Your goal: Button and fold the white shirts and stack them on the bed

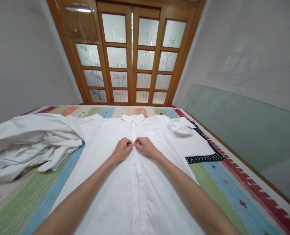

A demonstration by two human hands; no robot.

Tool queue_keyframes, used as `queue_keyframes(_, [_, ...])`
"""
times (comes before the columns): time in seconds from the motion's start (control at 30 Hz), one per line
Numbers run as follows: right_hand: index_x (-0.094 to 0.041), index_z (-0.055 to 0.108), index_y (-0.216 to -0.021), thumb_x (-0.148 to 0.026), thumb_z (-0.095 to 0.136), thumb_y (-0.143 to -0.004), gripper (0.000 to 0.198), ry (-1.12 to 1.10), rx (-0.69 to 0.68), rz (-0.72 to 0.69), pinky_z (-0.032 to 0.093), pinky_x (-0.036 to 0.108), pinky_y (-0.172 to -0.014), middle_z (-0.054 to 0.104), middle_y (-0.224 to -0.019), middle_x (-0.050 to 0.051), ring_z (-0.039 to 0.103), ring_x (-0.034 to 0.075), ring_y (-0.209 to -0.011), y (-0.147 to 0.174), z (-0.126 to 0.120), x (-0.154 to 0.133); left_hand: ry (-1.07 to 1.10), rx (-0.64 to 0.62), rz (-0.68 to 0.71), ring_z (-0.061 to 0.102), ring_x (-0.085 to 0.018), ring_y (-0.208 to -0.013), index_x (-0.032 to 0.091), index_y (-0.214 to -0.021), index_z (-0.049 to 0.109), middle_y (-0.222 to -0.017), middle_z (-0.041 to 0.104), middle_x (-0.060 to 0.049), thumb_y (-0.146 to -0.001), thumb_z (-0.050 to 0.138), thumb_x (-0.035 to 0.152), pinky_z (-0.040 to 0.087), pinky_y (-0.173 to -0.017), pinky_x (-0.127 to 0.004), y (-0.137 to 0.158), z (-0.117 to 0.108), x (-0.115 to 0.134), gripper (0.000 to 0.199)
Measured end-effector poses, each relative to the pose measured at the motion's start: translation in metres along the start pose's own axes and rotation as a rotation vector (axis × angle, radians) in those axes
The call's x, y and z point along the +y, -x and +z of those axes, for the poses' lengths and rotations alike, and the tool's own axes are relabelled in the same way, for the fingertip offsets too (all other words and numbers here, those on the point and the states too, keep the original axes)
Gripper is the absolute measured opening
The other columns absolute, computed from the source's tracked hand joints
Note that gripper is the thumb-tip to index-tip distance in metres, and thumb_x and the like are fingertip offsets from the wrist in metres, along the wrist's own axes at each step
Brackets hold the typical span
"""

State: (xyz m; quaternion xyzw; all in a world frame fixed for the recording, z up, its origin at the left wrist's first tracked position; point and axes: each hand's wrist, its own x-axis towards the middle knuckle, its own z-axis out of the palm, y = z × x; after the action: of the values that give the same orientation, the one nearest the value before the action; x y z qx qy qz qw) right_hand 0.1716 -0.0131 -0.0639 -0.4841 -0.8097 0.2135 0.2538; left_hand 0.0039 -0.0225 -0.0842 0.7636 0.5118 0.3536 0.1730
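Note:
A white button-up shirt (115,195) lies face up and spread flat, its collar (133,118) pointing away from me. Down its middle runs the button placket (134,182), whose lower part gapes slightly. My left hand (123,149) pinches the placket's left side at chest height, with fingers curled. Close against it, my right hand (146,147) pinches the other edge at the same spot. Whether a button sits between the fingertips is hidden. The shirt's right sleeve (181,126) is bunched up near the shoulder.
A heap of crumpled white cloth (35,140) lies at the left. Under the shirt's right side is a white piece with black striped trim (203,159). A colourful striped cloth (220,186) covers the table. Behind stand wooden glass-paned doors (132,65); a pale green panel (233,120) leans along the right wall.

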Motion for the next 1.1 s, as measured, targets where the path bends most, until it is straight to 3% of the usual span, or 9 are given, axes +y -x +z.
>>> queue_keyframes(0.23, [-0.016,0.071,-0.084,-0.019,0.062,-0.081,0.01,0.077,0.04,0.054,0.037,0.022,-0.061,0.068,-0.069,0.003,0.058,0.013,-0.063,0.0009,0.0029,-0.0019,-0.014,-0.007,0.009,0.057,-0.016,-0.071,0.019,-0.074,0.06,-0.073,0.06,-0.002,-0.081,0.053,0.02,0.044,-0.069,-0.029,-0.0002,0.0017,-0.002,0.01])
queue_keyframes(0.57, [-0.016,0.068,-0.082,-0.022,0.063,-0.08,0.008,0.072,0.003,0.068,0.033,0.022,-0.058,0.066,-0.067,0.001,0.055,0.013,-0.062,0.0005,0.0026,-0.0037,-0.025,0.006,-0.064,0.056,-0.016,-0.07,0.018,-0.072,0.06,-0.07,0.06,-0.001,-0.076,0.054,0.019,0.044,-0.068,-0.029,-0.0006,0.0017,0.0042,0.007])
queue_keyframes(0.9, [-0.016,0.066,-0.082,-0.018,0.061,-0.081,0.006,0.076,-0.003,0.009,0.033,0.022,-0.059,0.065,-0.067,0.0,0.056,0.013,-0.062,0.001,0.0035,-0.0018,-0.128,0.039,-0.067,0.055,-0.019,-0.076,0.019,-0.067,0.059,-0.071,0.062,-0.003,-0.073,0.058,0.018,0.042,-0.074,-0.032,-0.0014,0.0007,0.0064,0.007])
queue_keyframes(1.1, [-0.016,0.069,-0.084,-0.016,0.059,-0.081,0.011,0.046,0.037,-0.004,0.035,0.021,-0.06,0.066,-0.066,0.0,0.056,0.012,-0.062,0.0014,0.0041,0.0032,-0.078,0.042,-0.03,0.055,-0.018,-0.076,0.019,-0.07,0.06,-0.072,0.062,-0.003,-0.074,0.058,0.017,0.043,-0.074,-0.031,-0.0006,-0.0015,0.0041,0.005])
